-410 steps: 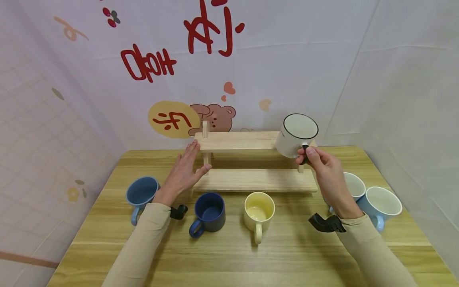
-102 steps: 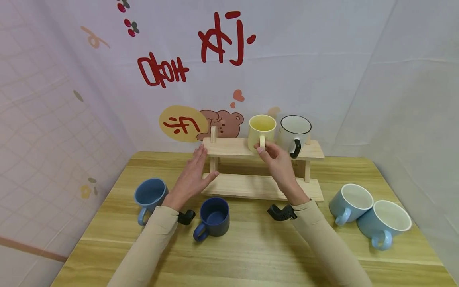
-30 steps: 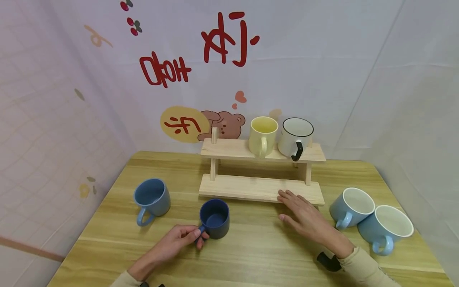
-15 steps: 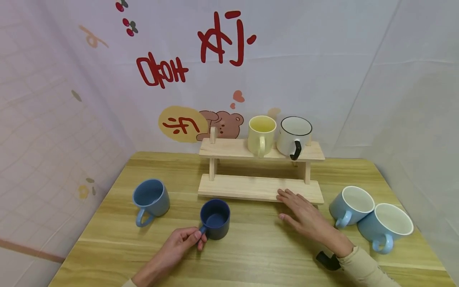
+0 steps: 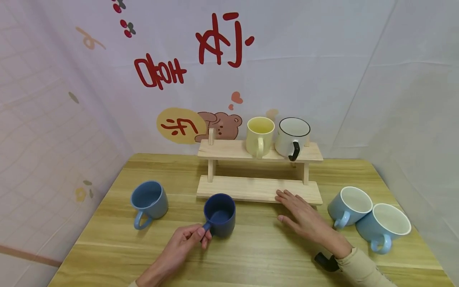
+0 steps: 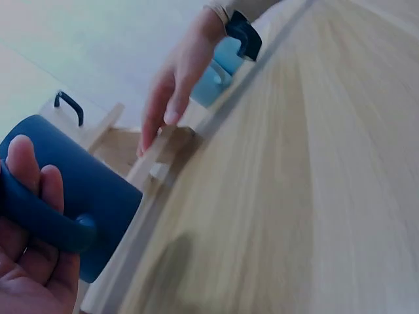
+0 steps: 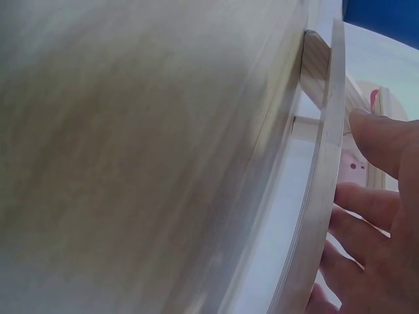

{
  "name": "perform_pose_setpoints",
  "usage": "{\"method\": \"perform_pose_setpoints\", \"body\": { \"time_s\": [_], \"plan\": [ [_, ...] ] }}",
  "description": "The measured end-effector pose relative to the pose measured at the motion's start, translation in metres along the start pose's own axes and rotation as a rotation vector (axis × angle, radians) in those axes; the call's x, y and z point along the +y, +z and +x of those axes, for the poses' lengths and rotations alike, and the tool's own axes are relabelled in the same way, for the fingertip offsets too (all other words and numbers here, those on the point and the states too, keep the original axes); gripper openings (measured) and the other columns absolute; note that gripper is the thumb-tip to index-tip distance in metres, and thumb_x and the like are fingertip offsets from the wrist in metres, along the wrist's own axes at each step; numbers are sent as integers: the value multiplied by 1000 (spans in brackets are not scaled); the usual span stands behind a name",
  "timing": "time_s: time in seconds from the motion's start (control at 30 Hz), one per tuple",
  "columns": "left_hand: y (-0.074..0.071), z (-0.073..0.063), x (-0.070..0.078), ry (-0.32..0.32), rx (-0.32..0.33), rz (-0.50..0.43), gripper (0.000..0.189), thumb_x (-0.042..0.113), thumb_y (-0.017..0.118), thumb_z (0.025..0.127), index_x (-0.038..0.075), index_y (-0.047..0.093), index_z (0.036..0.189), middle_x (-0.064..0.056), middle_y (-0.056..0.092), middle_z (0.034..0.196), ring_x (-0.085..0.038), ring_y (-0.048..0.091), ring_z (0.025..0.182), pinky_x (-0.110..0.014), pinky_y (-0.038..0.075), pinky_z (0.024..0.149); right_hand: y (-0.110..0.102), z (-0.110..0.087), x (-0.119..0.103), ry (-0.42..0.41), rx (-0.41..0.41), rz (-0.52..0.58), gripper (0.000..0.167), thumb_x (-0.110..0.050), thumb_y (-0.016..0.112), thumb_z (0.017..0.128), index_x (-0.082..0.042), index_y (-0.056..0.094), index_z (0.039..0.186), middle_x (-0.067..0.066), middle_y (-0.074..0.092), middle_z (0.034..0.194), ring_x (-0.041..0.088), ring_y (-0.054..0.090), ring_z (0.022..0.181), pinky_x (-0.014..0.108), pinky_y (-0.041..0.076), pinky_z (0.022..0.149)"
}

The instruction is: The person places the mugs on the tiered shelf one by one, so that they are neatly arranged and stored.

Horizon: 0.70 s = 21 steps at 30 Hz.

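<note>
My left hand (image 5: 186,241) pinches the handle of a dark blue mug (image 5: 224,225), which stays upright in front of the two-tier wooden shelf (image 5: 236,188). In the left wrist view, fingers curl through the handle of the same mug (image 6: 98,196), and a shadow falls on the table beyond it. My right hand (image 5: 305,219) lies with fingers extended, fingertips at the front edge of the lower board. From the right wrist, this hand (image 7: 383,229) is seen along that board's edge (image 7: 321,190). A yellow mug (image 5: 253,140) and a white mug (image 5: 287,140) with black rim and handle stand on the upper board.
A medium-blue mug (image 5: 154,205) stands on the wooden table (image 5: 258,263) at the left. Two light blue mugs with white insides, one nearer the shelf (image 5: 340,208) and one farther right (image 5: 373,229), stand close together. A printed cloth (image 5: 305,59) hangs behind.
The white and yellow mugs were set on the upper board. My left hand left the shelf, gripped the dark blue mug and just shifted it slightly right and up; my right hand moved to the lower board.
</note>
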<state>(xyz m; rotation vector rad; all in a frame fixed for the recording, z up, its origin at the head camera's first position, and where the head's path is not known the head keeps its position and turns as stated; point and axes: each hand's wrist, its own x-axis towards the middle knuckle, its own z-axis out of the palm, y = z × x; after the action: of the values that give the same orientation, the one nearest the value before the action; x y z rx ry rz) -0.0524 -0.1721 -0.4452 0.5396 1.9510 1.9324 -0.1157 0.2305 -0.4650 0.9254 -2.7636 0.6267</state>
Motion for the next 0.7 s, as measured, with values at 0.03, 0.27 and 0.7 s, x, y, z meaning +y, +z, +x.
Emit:
{"method": "perform_pose_setpoints", "body": {
  "time_s": [0.03, 0.27, 0.7],
  "plan": [
    [2, 1, 3, -7, 11, 2, 39, 16, 40, 114, -16, 62, 107, -31, 58, 87, -18, 58, 90, -26, 44, 88, 0, 0, 0, 3, -3, 3, 58, -28, 72, 100, -1, 54, 148, 14, 46, 159, 41, 39, 147, 63, 31, 115],
    [15, 8, 16, -46, 102, 26, 41, 22, 43, 114, -12, 65, 105, -19, 64, 89, -21, 60, 95, -26, 43, 93, 0, 0, 0, 33, -33, 34, 60, -28, 71, 100, -1, 52, 150, 15, 43, 161, 41, 35, 149, 64, 27, 117],
    [35, 33, 42, 44, 242, 15, 35, 22, 46, 113, -4, 67, 103, -6, 64, 85, -26, 61, 96, -33, 46, 97, 0, -2, 2, 28, -38, 29, 62, -30, 70, 101, -1, 50, 151, 14, 41, 162, 40, 34, 150, 63, 26, 119]
  ]
}}
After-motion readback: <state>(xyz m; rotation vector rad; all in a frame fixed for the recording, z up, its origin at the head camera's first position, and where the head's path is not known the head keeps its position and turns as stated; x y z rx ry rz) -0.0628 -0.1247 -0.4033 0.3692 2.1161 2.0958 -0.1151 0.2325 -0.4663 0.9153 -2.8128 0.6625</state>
